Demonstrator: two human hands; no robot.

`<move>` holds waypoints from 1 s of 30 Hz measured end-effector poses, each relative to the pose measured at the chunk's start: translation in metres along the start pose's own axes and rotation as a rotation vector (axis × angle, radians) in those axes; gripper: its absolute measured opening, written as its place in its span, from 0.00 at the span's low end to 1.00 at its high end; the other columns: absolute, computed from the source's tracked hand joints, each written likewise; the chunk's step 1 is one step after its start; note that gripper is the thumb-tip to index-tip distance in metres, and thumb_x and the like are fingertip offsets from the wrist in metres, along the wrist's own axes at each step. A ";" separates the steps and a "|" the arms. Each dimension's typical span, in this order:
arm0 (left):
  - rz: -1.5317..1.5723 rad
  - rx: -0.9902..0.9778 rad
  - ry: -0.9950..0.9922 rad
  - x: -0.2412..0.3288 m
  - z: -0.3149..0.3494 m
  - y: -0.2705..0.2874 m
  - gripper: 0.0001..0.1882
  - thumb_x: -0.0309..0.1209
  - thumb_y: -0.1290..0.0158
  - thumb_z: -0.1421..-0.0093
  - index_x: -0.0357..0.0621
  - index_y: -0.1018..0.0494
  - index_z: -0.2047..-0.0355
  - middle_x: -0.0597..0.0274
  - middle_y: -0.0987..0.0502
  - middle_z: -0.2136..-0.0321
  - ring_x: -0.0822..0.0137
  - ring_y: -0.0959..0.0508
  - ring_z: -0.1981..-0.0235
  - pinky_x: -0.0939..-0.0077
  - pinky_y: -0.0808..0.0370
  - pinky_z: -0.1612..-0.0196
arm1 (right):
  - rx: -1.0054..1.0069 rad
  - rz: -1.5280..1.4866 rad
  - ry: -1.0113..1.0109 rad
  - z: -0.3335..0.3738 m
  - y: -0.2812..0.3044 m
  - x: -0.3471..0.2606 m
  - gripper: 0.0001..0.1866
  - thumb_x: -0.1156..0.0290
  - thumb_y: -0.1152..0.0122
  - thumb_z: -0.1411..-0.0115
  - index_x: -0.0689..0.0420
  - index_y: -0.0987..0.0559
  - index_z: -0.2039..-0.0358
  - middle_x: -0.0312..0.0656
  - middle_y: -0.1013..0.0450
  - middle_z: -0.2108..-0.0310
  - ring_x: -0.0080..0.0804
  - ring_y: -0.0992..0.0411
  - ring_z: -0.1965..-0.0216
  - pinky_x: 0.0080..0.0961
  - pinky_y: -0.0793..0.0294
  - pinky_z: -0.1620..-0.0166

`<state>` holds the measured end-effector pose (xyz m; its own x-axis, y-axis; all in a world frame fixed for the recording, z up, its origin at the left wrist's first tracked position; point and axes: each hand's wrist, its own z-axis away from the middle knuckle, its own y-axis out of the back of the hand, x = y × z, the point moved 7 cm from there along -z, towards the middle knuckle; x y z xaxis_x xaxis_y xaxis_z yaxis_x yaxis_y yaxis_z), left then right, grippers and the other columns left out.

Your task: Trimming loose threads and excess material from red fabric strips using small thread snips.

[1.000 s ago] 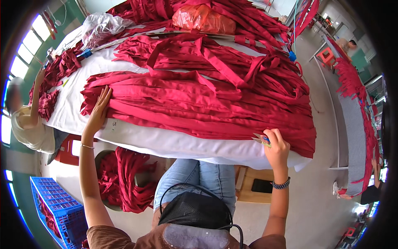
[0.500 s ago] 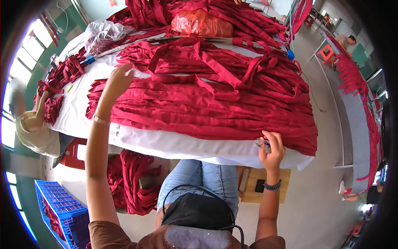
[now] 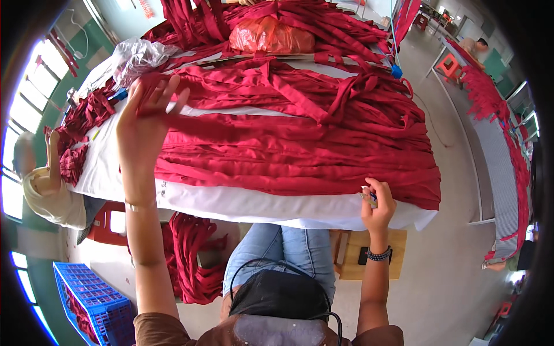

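Observation:
My left hand [image 3: 140, 127] is raised at the left part of the table with a red fabric strip [image 3: 202, 127] caught in it. The strip is blurred by motion and trails to the right over a wide layer of red strips [image 3: 288, 155]. By the table's near right edge, my right hand [image 3: 379, 209] is closed around small thread snips [image 3: 369, 196]. Their metal tips stick out toward the strips, and the rest is mostly hidden in the fingers. The strips lie lengthwise on a white cloth [image 3: 242, 203].
An orange-red plastic bag [image 3: 271, 36] and a clear bag [image 3: 138, 57] sit at the far side. A person [image 3: 52, 193] works at the left. Below are a blue crate [image 3: 92, 303], a red stool [image 3: 107, 224], a heap of red strips [image 3: 193, 259] and a wooden stool [image 3: 392, 262].
My left hand has lifted from the far left of the strips toward me, raising a red strip with it. My right hand has barely moved and keeps the snips.

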<state>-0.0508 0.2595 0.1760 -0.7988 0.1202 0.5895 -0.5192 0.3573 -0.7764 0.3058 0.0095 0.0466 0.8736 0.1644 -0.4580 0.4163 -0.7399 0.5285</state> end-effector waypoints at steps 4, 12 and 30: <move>-0.147 -0.387 -0.186 -0.005 0.098 -0.022 0.25 0.35 0.61 0.32 0.36 0.46 0.38 0.42 0.48 0.36 0.46 0.51 0.33 0.34 0.54 0.36 | -0.018 -0.193 -0.305 0.017 0.000 -0.001 0.09 0.77 0.53 0.37 0.61 0.23 0.65 0.38 0.29 0.79 0.26 0.28 0.77 0.23 0.31 0.74; 0.121 -0.652 -0.124 -0.051 0.252 -0.008 0.14 0.33 0.37 0.47 0.41 0.24 0.63 0.54 0.22 0.64 0.52 0.20 0.69 0.47 0.28 0.60 | -0.476 -0.909 -0.480 0.049 -0.101 -0.128 0.15 0.70 0.54 0.32 0.63 0.27 0.50 0.37 0.24 0.60 0.10 0.41 0.82 0.10 0.40 0.78; -1.353 0.241 0.862 -0.113 0.290 0.155 0.17 0.26 0.49 0.38 0.32 0.33 0.50 0.55 0.22 0.81 0.70 0.20 0.77 0.75 0.22 0.73 | -0.158 -1.168 -1.023 0.036 -0.083 -0.111 0.14 0.70 0.37 0.41 0.64 0.25 0.58 0.27 0.36 0.84 0.10 0.46 0.88 0.14 0.52 0.85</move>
<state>-0.1293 0.0329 -0.0755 0.6131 0.3410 0.7126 -0.7623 0.4920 0.4205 0.1653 0.0287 0.0277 -0.4503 0.0314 -0.8923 0.7958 -0.4391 -0.4170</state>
